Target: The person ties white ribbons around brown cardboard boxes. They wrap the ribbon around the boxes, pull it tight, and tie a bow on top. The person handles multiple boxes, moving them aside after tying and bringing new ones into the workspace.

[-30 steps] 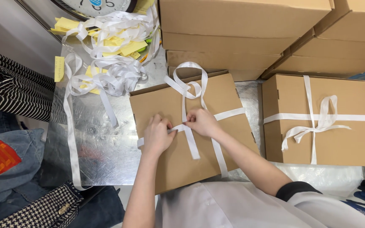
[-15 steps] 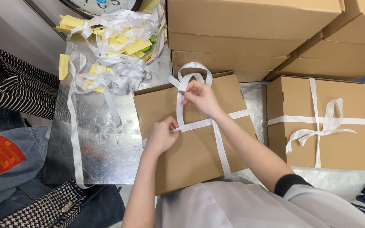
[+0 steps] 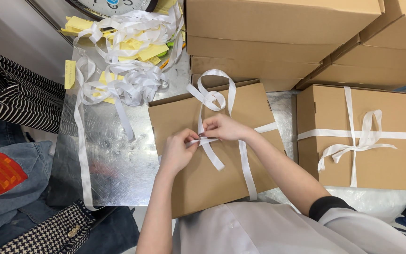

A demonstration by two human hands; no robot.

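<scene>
The left hand (image 3: 178, 151) had its fingers curled together, thumb and forefinger pinching the white ribbon (image 3: 206, 141) where the strands crossed on the lid of the cardboard box (image 3: 198, 181). The right hand (image 3: 222, 127) met it from the other side, its fingertips (image 3: 206, 132) pressed onto the same crossing, so that the two hands touched over the knot. Both hands lay palm down, the left forearm coming up from the lower edge of the view and the right forearm slanting in from the lower right, its sleeve pushed up. A loop of the ribbon stood above the hands near the box's far edge, and loose ends trailed down across the lid. The box rested on a shiny metal table (image 3: 111, 162), just beside a second box tied with a bow (image 3: 363, 136). A heap of cut ribbons (image 3: 128, 70) lay on the table's far left.
</scene>
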